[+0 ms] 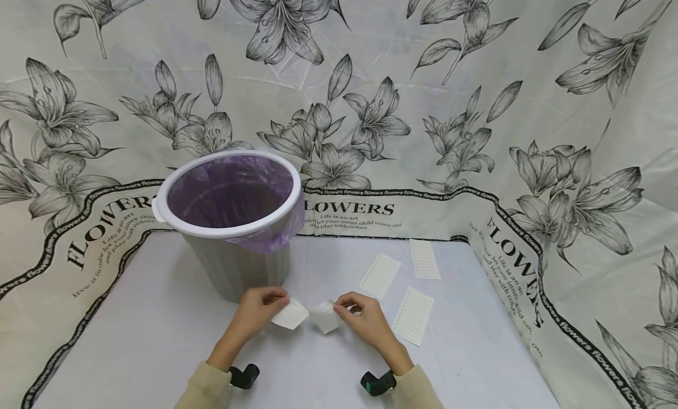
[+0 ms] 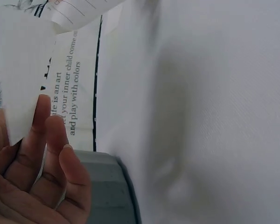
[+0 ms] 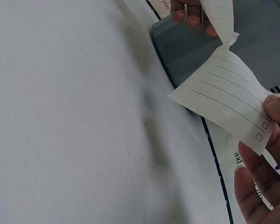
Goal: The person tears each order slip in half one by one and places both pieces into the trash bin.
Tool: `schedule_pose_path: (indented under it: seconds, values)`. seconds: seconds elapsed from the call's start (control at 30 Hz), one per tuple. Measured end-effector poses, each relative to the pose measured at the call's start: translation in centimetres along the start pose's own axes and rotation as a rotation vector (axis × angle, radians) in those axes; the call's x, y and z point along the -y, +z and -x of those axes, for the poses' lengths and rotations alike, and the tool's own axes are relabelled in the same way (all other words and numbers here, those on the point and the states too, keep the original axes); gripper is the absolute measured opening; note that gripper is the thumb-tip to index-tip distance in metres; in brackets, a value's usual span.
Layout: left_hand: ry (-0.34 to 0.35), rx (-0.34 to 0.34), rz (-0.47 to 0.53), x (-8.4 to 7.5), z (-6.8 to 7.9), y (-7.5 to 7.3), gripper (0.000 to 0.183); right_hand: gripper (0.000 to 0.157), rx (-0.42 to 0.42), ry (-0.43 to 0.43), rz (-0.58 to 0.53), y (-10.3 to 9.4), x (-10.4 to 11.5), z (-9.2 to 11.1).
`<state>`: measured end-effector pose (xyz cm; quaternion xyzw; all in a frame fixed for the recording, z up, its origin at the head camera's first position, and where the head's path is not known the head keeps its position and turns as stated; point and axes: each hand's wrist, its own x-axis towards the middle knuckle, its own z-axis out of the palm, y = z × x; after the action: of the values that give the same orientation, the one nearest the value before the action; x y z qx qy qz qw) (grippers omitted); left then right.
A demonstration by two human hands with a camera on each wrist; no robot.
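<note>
In the head view my left hand (image 1: 259,310) pinches a piece of lined white paper (image 1: 291,315) between thumb and fingers. My right hand (image 1: 365,321) pinches another lined paper piece (image 3: 228,88), printed with small boxes near one corner. The two pieces come together at a narrow, ragged spot in the right wrist view; whether they are still joined there I cannot tell. Both are held above the white table. In the left wrist view the left-hand piece (image 2: 25,70) shows its blank side, with the other fingers (image 2: 74,168) loosely bent beside it.
A grey trash bin (image 1: 238,268) with a white rim and purple liner (image 1: 265,238) stands behind my left hand. Three lined paper slips lie to the right: a near one (image 1: 414,316), a middle one (image 1: 380,275) and a far one (image 1: 425,259). Flower-printed cloth (image 1: 349,120) hangs behind.
</note>
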<state>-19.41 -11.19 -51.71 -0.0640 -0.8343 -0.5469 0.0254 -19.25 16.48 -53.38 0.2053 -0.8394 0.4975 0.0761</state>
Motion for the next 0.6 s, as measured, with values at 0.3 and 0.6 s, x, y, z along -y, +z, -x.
schedule_pose_path:
  seconds: [0.3, 0.6]
  values:
    - [0.016, -0.075, -0.019, 0.6, 0.6, -0.8, 0.015, 0.006, -0.011, 0.011, -0.002, 0.0, 0.0, -0.1]
    - [0.070, -0.142, -0.056, 2.0, 1.5, -1.9, 0.012, 0.011, -0.013, 0.022, 0.004, -0.4, 0.2, -0.3]
